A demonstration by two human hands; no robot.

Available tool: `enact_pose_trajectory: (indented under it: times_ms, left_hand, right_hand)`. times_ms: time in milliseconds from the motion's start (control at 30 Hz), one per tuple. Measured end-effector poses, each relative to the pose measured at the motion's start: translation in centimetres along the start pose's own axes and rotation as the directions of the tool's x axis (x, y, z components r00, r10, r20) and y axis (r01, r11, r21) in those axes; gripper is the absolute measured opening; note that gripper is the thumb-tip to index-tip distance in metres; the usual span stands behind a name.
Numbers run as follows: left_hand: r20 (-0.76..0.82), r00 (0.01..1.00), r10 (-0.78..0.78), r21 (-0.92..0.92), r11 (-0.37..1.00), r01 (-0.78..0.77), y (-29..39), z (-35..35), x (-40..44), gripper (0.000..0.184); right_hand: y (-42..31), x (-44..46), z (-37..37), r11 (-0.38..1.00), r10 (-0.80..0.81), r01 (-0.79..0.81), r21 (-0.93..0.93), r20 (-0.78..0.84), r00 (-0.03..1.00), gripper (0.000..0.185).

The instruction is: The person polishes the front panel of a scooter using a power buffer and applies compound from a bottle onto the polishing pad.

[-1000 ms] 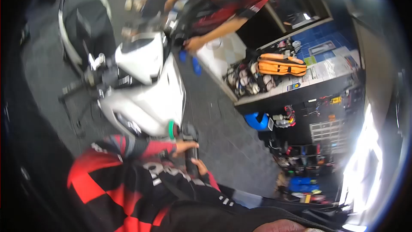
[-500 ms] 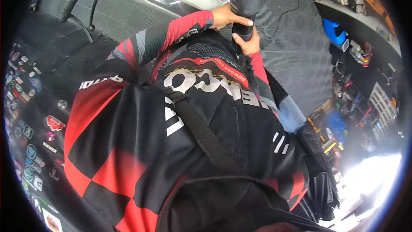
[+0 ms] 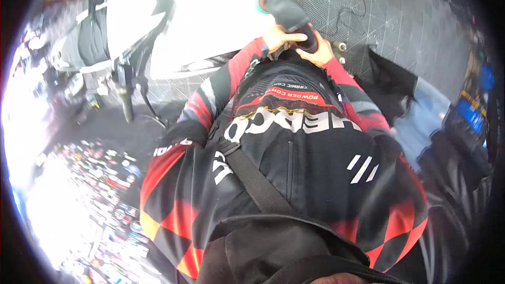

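Both my hands are closed around a black hand-held polisher (image 3: 288, 12), near the top middle of the view. My left hand (image 3: 279, 37) grips its body from the left side, with the thumb laid across it. From the right, my right hand (image 3: 320, 53) wraps the rear end of the handle. At the polisher's far end sits a round pad (image 3: 262, 1) with a green rim and a reddish backing. The pad is at the right edge of a white, glossy vehicle body panel (image 3: 210, 16); whether it touches is hard to tell through the glare.
A handlebar grip and lever (image 3: 125, 100) stick out at the left. Grey textured floor tiles (image 3: 415, 31) lie on the right, with a dark cable (image 3: 357, 10) running across them. A sticker-covered dark surface (image 3: 105, 205) fills the lower left, partly washed out by light.
My view has swung left, bringing more of the white vehicle into sight. Both hands still hold the polisher, which is now tilted more to the upper left.
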State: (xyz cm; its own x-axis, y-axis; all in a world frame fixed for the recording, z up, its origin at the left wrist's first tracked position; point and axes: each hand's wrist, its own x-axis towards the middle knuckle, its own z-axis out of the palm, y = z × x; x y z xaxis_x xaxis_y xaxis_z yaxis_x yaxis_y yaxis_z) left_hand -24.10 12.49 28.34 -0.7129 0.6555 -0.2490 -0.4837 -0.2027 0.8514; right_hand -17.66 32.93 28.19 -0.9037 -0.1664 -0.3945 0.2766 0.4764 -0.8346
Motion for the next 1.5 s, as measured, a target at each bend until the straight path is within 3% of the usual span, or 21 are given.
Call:
enact_pose_trajectory:
  times_ms: [33,100,133,167,200,300,367,467,500,567,600,733,933,1067,1100,1167,1200,1300,1367,1433,1500]
  left_hand:
    - [-0.017,0.999,0.036,0.164,0.986,-0.033,0.7,-0.7,-1.0,0.045]
    - [-0.012,1.000,0.024,0.040,0.999,-0.023,2.1,-1.6,-2.8,0.049]
    - [0.005,0.996,0.085,0.094,0.992,-0.085,3.0,-2.1,-3.8,0.055]
    - [-0.072,0.996,0.045,0.052,0.998,-0.041,3.0,-2.2,-4.9,0.058]
    - [-0.033,0.998,0.055,0.058,0.997,-0.053,3.0,-2.6,-5.0,0.058]
    - [0.022,0.999,0.045,0.034,0.998,-0.045,3.4,-1.7,-4.9,0.058]
    - [0.051,0.998,0.032,-0.006,0.999,-0.032,2.3,-0.5,-3.9,0.058]
    - [0.117,0.979,-0.169,-0.020,0.985,0.173,-1.8,0.4,-1.0,0.060]
    - [0.099,0.972,-0.214,0.066,0.976,0.208,-4.5,-0.3,0.0,0.056]
    - [0.072,0.951,-0.302,0.010,0.953,0.302,-5.8,0.4,1.2,0.054]
    - [0.083,0.961,-0.262,0.033,0.965,0.260,-6.1,0.4,1.2,0.053]
    - [0.107,0.957,-0.269,0.029,0.963,0.267,-1.0,0.6,-1.7,0.052]
    - [0.081,0.996,-0.044,0.064,0.997,0.039,3.5,-2.2,-6.0,0.053]
    - [0.077,0.994,-0.084,0.158,0.985,0.071,1.7,-2.7,-5.7,0.054]
    - [0.048,0.988,-0.147,0.137,0.981,0.139,0.7,-2.4,-5.5,0.053]
    - [0.092,0.979,-0.180,0.255,0.955,0.152,-0.7,-1.6,-3.8,0.052]
    - [0.103,0.983,-0.149,0.318,0.942,0.110,-2.1,-1.8,-2.9,0.050]
    - [0.051,0.974,-0.219,0.230,0.952,0.202,-4.4,-1.4,-1.6,0.048]
    - [0.020,0.972,-0.235,0.169,0.959,0.229,-4.1,-1.1,-2.4,0.051]
    - [0.003,0.986,-0.165,0.305,0.939,0.156,-3.2,-1.9,-3.2,0.054]
    - [-0.028,0.986,-0.163,0.194,0.967,0.165,-2.0,-2.4,-4.6,0.057]
  right_hand:
    - [-0.1,0.6,0.5,1.000,-0.024,0.024,0.009,0.041,0.999,0.087]
    - [0.3,2.0,2.1,0.962,-0.235,0.237,-0.135,0.030,0.971,0.089]
    - [0.1,2.4,2.8,0.943,-0.315,0.315,-0.109,0.017,0.949,0.089]
    - [-0.9,2.6,3.2,0.915,-0.394,0.393,-0.087,0.008,0.919,0.089]
    - [-1.7,2.5,3.0,0.929,-0.366,0.368,-0.025,0.074,0.928,0.089]
    - [0.4,1.8,4.1,0.937,-0.342,0.343,-0.065,0.029,0.939,0.089]
    - [2.1,0.7,3.7,0.944,-0.329,0.329,0.014,-0.002,0.944,0.091]
    - [4.8,-1.7,2.8,0.991,-0.125,0.128,0.037,-0.075,0.989,0.092]
    - [6.0,-2.3,2.7,0.988,-0.123,0.133,0.078,-0.117,0.985,0.089]
    - [6.5,-3.3,2.5,0.990,-0.052,0.070,0.124,-0.146,0.988,0.087]
    - [6.6,-3.4,2.8,0.990,-0.048,0.067,0.127,-0.148,0.988,0.087]
    - [5.1,-2.8,4.9,0.985,-0.136,0.152,0.085,-0.170,0.976,0.086]
    - [-0.1,-0.5,8.4,0.951,-0.281,0.294,0.092,-0.131,0.951,0.086]
    - [1.1,-0.8,8.7,0.940,-0.277,0.300,0.165,-0.145,0.950,0.086]
    - [1.6,-1.4,8.6,0.940,-0.274,0.296,0.167,-0.143,0.951,0.086]
    - [2.9,-2.5,8.5,0.957,-0.148,0.194,0.216,-0.211,0.966,0.085]
    - [3.5,-2.8,8.1,0.958,-0.172,0.225,0.177,-0.274,0.946,0.084]
    - [6.3,-2.4,8.2,0.976,-0.156,0.195,0.094,-0.324,0.933,0.085]
    - [6.1,-2.2,7.5,0.983,-0.133,0.162,0.087,-0.275,0.952,0.086]
    - [5.5,-1.4,7.4,0.968,-0.216,0.238,0.083,-0.212,0.953,0.086]
    - [4.9,-0.6,8.1,0.948,-0.263,0.294,0.120,-0.219,0.940,0.087]
